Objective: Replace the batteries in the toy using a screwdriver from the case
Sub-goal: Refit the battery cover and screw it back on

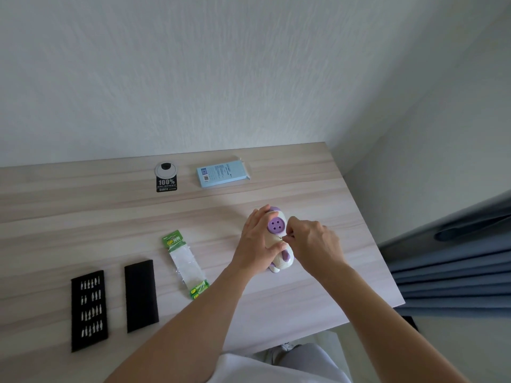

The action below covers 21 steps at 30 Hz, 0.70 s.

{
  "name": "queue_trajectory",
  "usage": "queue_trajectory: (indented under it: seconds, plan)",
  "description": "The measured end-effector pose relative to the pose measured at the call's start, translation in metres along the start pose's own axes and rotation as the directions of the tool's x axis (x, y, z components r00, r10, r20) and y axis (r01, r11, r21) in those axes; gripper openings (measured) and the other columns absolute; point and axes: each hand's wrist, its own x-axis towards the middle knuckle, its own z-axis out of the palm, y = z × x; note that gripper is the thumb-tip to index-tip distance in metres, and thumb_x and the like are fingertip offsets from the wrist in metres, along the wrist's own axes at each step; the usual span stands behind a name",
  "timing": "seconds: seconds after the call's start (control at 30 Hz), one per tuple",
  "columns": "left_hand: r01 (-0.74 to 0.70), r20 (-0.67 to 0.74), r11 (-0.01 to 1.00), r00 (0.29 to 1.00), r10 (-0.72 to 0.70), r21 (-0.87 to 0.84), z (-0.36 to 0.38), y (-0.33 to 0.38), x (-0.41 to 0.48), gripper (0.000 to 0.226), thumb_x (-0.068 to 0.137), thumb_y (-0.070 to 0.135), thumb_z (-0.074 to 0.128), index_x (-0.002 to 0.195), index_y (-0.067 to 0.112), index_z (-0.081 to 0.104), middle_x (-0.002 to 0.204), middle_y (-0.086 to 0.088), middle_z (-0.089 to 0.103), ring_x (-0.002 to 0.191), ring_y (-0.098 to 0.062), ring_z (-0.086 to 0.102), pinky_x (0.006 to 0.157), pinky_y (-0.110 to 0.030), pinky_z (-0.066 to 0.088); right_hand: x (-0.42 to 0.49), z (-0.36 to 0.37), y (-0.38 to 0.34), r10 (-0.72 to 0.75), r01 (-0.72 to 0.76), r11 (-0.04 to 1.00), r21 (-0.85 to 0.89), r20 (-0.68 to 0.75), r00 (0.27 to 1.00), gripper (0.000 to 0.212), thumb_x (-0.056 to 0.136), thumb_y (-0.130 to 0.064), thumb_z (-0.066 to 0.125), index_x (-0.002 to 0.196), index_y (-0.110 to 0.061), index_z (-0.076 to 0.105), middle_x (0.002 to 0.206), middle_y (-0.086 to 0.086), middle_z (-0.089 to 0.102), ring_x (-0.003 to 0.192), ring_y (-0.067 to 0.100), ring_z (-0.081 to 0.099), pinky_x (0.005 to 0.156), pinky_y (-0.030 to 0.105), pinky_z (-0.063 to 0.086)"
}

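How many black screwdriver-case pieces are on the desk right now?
2: the bit tray at near left, bits showing, and a plain black piece just right of it, apart. Others may lie outside the frame.

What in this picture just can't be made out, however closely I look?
Head view, the only one:
1. Whether the right hand pinches a tool at the toy: hidden by its own curled fingers.
2. Much of the toy's body: covered by the left hand.
3. The bit tray: tip shapes too small.
4. The blue box: print too small to read.
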Motion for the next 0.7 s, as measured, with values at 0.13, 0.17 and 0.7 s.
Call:
queue_trajectory:
  seconds: [0.13,0.17,0.7]
  plan:
    - [-0.012,-0.025,0.999,1.0,0.013,0.033,-0.001,0.006,0.0,0.065,0.072,0.028,0.068,0.134,0.032,0.05,0.149,0.024,0.029,0.145,-0.011,0.021,0.087,-0.057,0.055,0.011,-0.001,0.001,-0.024,0.027,0.982,-0.186,0.016,1.0,0.037,0.099,-0.04,0.053,0.076,-0.014,0.038,0.066,0.0,0.041,0.066,0.025,0.048,0.059,0.03,0.036]
    - [-0.007,-0.025,0.999,1.0,0.008,0.037,-0.001,0.008,0.0,0.064,0.073,0.027,0.069,0.134,0.033,0.05,0.149,0.024,0.03,0.144,-0.011,0.022,0.086,-0.057,0.055,0.012,-0.002,0.002,-0.01,0.011,0.981,-0.196,0.006,1.0,0.04,0.1,-0.039,0.051,0.071,-0.015,0.038,0.063,-0.001,0.037,0.065,0.024,0.047,0.057,0.029,0.035]
    - [0.317,-0.185,0.944,0.926,-0.328,-0.088,0.012,0.049,-0.022,0.084,0.064,0.045,0.073,0.141,0.034,0.043,0.149,0.012,0.041,0.13,-0.017,0.049,0.107,-0.042,0.045,0.009,-0.005,0.063,0.138,-0.181,0.534,0.826,0.126,0.982,0.02,0.098,-0.021,0.057,0.087,-0.018,0.073,0.074,0.0,0.07,0.051,0.012,0.065,0.051,0.028,0.048]
